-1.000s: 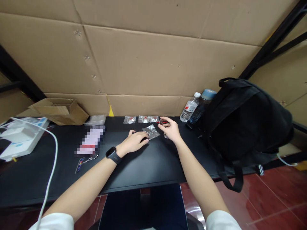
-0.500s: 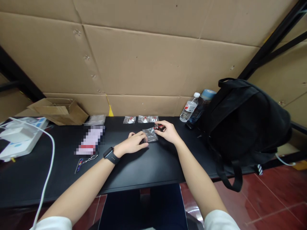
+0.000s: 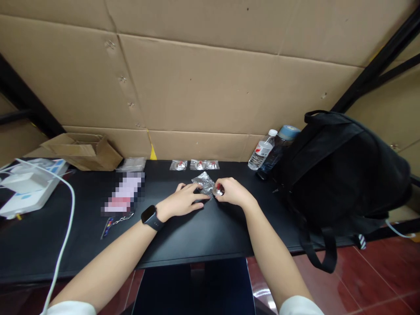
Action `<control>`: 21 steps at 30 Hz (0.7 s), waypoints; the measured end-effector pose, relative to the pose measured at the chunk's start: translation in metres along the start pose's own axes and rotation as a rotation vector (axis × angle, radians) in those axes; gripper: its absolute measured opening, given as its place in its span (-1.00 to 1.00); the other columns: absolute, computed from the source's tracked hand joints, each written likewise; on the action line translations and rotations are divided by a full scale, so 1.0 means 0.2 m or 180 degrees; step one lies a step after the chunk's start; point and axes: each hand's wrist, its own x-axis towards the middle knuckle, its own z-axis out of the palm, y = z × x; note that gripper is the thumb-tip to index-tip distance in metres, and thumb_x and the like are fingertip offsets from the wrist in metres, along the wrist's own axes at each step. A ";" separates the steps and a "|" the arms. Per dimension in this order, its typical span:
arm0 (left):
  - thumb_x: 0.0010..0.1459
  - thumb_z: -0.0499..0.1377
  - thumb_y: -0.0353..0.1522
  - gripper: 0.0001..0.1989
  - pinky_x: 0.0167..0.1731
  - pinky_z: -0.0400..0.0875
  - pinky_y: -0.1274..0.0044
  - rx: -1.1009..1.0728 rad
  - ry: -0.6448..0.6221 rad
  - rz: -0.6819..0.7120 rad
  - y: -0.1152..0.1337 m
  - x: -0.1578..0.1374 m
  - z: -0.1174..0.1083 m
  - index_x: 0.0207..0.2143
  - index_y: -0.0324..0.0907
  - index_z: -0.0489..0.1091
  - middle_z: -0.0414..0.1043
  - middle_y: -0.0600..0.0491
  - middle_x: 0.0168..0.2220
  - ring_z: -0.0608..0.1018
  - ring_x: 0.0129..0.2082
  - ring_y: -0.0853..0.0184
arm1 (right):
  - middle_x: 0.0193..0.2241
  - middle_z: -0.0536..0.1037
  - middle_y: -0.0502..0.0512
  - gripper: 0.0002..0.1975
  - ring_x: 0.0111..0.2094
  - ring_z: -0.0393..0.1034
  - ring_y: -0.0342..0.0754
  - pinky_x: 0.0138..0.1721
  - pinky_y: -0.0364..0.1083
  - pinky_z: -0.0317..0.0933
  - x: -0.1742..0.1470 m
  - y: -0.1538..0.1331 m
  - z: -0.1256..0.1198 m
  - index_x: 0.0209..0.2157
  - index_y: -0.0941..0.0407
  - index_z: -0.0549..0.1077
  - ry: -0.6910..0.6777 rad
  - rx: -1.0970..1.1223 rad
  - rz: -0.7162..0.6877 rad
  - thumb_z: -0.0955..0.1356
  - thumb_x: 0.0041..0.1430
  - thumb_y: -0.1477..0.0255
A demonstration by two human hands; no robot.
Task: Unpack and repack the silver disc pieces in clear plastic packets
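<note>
A small clear plastic bag [image 3: 204, 180] lies crinkled and turned cornerwise on the black desk between my hands. My left hand [image 3: 183, 200], with a smartwatch on the wrist, rests at the bag's left and near side; its fingers are stretched out and apart, some touching the bag. My right hand [image 3: 234, 192] pinches a small round shiny metal piece with red on it [image 3: 218, 189], held at the bag's right edge. Its exact kind is too small to make out. Behind stand three similar pieces in clear bags, one bagged piece [image 3: 179, 165] apart from the other two [image 3: 200, 164].
A black backpack [image 3: 337, 166], a water bottle [image 3: 262, 151] and a blue-lidded bottle [image 3: 282, 142] stand at right. At left are an open cardboard box [image 3: 88, 151], a stack of clear bags [image 3: 133, 164], a pixelated phone-like item [image 3: 124, 194] and a white power strip [image 3: 36, 197] with a cable.
My right hand has come down nearer, the round piece turning with it. The plastic bag has rotated cornerwise. My left fingers have spread and moved slightly right.
</note>
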 end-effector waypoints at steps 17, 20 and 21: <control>0.34 0.15 -0.13 -0.55 0.21 0.07 0.03 0.0044 -0.0297 -0.0109 0.03 -0.02 -0.04 0.26 0.37 0.30 0.09 -0.02 0.42 0.16 0.37 -0.10 | -0.35 0.64 0.08 -0.79 -0.34 0.50 -0.05 -0.25 -0.13 0.31 0.01 -0.01 0.05 -0.29 0.12 0.63 0.0252 0.0262 -0.0055 0.52 -0.03 0.39; 0.34 0.16 -0.13 -0.55 0.21 0.07 0.03 0.0070 -0.0254 -0.0124 0.03 -0.03 -0.03 0.26 0.37 0.30 0.09 -0.01 0.42 0.17 0.37 -0.09 | -0.31 0.64 0.09 -0.79 -0.32 0.50 -0.05 -0.22 -0.13 0.33 0.02 -0.02 0.05 -0.27 0.13 0.63 0.0395 0.0372 -0.0178 0.50 -0.02 0.43; 0.34 0.16 -0.13 -0.55 0.21 0.07 0.03 0.0077 -0.0246 -0.0124 0.03 -0.03 -0.03 0.26 0.37 0.30 0.08 -0.01 0.42 0.17 0.37 -0.09 | -0.32 0.63 0.09 -0.80 -0.31 0.50 -0.05 -0.21 -0.13 0.33 0.02 -0.02 0.04 -0.28 0.13 0.62 0.0443 0.0410 -0.0212 0.50 -0.01 0.44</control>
